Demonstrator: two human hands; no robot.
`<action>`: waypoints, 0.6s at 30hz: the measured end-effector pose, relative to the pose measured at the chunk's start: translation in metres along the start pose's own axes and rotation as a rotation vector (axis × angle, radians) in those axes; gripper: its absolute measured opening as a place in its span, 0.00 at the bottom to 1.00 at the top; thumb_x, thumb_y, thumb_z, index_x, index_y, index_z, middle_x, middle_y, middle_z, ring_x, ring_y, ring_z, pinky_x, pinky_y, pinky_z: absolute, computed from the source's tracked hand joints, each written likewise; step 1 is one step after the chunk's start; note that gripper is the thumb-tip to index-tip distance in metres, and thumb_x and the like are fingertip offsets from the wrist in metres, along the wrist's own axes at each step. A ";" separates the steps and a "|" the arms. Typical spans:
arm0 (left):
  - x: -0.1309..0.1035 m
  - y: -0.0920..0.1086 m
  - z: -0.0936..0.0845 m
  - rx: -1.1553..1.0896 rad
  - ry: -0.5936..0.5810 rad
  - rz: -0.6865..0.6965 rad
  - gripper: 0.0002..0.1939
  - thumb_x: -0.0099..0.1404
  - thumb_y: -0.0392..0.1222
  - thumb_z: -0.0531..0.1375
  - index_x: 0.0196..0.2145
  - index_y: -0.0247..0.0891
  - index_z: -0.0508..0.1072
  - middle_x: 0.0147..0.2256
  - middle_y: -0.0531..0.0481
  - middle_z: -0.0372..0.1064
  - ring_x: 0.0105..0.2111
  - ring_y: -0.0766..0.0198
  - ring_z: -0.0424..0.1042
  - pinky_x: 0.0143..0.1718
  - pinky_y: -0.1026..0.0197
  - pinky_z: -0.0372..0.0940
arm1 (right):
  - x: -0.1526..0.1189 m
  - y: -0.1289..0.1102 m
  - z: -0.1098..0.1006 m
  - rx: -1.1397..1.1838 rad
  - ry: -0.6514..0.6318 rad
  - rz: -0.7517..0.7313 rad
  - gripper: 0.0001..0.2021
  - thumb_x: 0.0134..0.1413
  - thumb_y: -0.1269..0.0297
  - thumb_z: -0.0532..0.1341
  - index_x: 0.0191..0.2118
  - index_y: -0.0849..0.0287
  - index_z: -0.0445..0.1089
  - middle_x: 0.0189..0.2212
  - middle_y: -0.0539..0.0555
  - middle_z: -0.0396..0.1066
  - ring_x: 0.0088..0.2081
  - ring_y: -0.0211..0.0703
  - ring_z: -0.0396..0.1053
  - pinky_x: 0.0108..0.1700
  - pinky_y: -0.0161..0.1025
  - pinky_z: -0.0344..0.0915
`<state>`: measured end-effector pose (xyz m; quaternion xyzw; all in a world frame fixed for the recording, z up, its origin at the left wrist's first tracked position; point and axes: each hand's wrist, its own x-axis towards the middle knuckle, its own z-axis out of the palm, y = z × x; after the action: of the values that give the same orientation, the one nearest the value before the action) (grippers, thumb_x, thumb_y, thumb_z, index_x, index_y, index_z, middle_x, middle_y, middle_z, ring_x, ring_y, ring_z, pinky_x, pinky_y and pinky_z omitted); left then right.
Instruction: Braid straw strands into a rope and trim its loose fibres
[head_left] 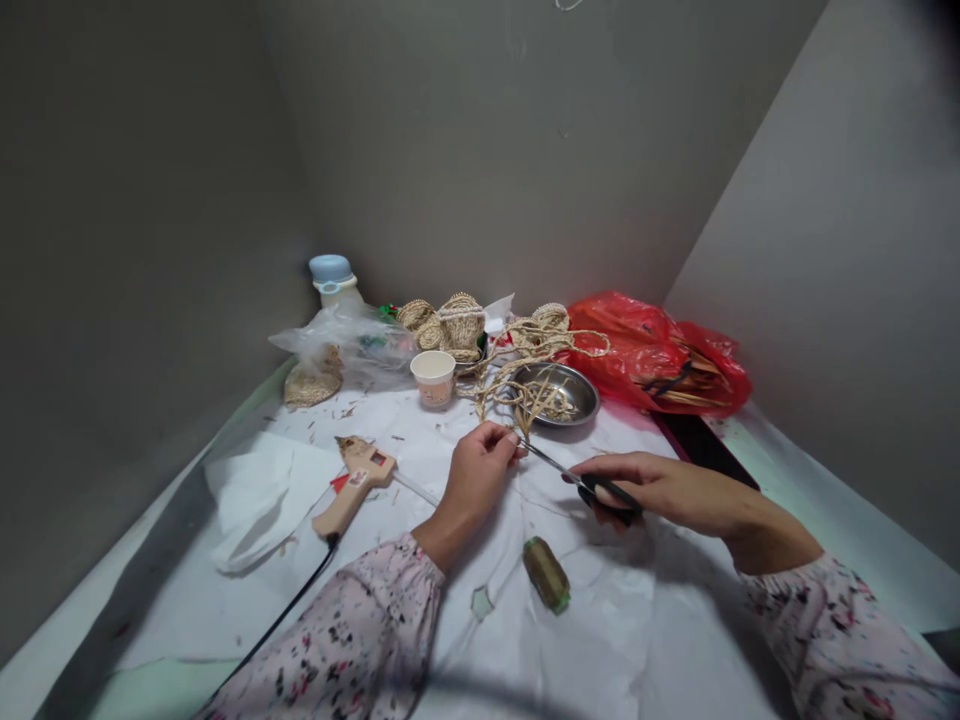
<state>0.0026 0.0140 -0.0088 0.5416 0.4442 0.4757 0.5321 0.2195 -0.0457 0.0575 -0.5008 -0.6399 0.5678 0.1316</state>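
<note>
My left hand [478, 470] is closed in a pinch, thumb against forefinger, on the end of some pale straw strands [527, 412]. These rise towards a metal bowl [591, 408]. My right hand [671, 492] is wrapped around the black handles of a pair of scissors [556, 464]. The scissor blades point left, with their tips right beside my left fingertips; whether they touch the straw I cannot tell. Nearer to me lies a spool of olive-brown thread [546, 575], tilted on the white sheet.
A glue gun [352, 492] with a cord lies left, near crumpled white paper [251, 500]. Behind stand a paper cup [433, 380], balls of braided straw cord [461, 322], a clear plastic bag [367, 340] and a blue-capped bottle [331, 272]. A red bag [637, 340] and a dark flat object [705, 452] lie right.
</note>
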 end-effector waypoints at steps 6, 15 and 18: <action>0.000 0.002 0.002 -0.060 0.029 -0.029 0.08 0.55 0.43 0.61 0.27 0.35 0.71 0.25 0.48 0.73 0.27 0.64 0.71 0.32 0.63 0.64 | 0.003 0.002 0.004 0.013 0.012 -0.048 0.26 0.57 0.47 0.57 0.57 0.56 0.65 0.33 0.52 0.70 0.32 0.38 0.63 0.33 0.34 0.60; 0.001 -0.003 0.002 0.018 0.016 -0.005 0.08 0.57 0.43 0.60 0.27 0.35 0.70 0.26 0.48 0.73 0.28 0.63 0.72 0.33 0.63 0.64 | 0.014 0.002 0.015 0.155 0.004 -0.097 0.25 0.56 0.45 0.57 0.50 0.61 0.68 0.33 0.54 0.69 0.31 0.37 0.63 0.32 0.34 0.60; 0.001 -0.006 0.002 0.037 0.019 0.002 0.08 0.57 0.43 0.60 0.27 0.36 0.71 0.26 0.49 0.73 0.28 0.63 0.71 0.33 0.62 0.64 | 0.015 0.000 0.019 0.164 0.012 -0.100 0.25 0.56 0.46 0.57 0.50 0.62 0.68 0.33 0.54 0.69 0.30 0.36 0.63 0.33 0.34 0.60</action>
<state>0.0046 0.0154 -0.0143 0.5472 0.4575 0.4732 0.5171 0.1985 -0.0448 0.0453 -0.4589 -0.6146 0.6082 0.2043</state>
